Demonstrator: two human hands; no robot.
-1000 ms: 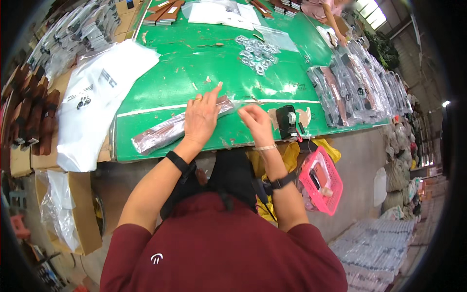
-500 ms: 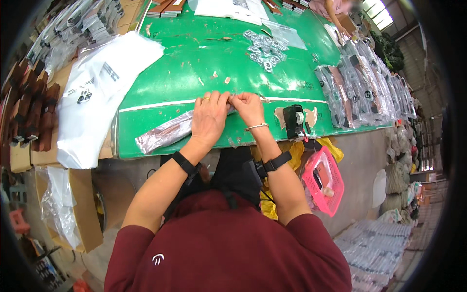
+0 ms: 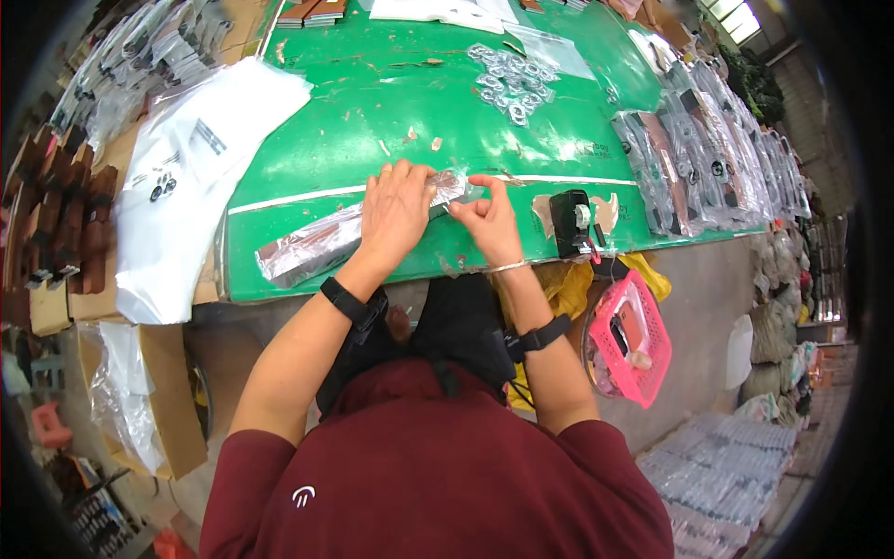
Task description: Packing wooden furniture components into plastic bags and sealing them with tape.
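Note:
A long brown bundle in a clear plastic bag lies slantwise near the front edge of the green table. Across its middle rests my left hand, fingers stretched out flat and pressing on the plastic. At the bag's right end is my right hand. Its index finger and thumb are apart, both close to the crinkled plastic there; its other fingers are curled in. To the right of that hand stands a black tape dispenser with a roll of tape.
Small clear packets lie further back. Wrapped brown bundles line the table's right side. White plastic bags and stacked brown pieces are at left. A pink basket and a cardboard box stand below table height.
My right hand has moved slightly right and down; its pinch at the bag's end has opened. My left hand has shifted slightly left, and more of the bag's right end shows.

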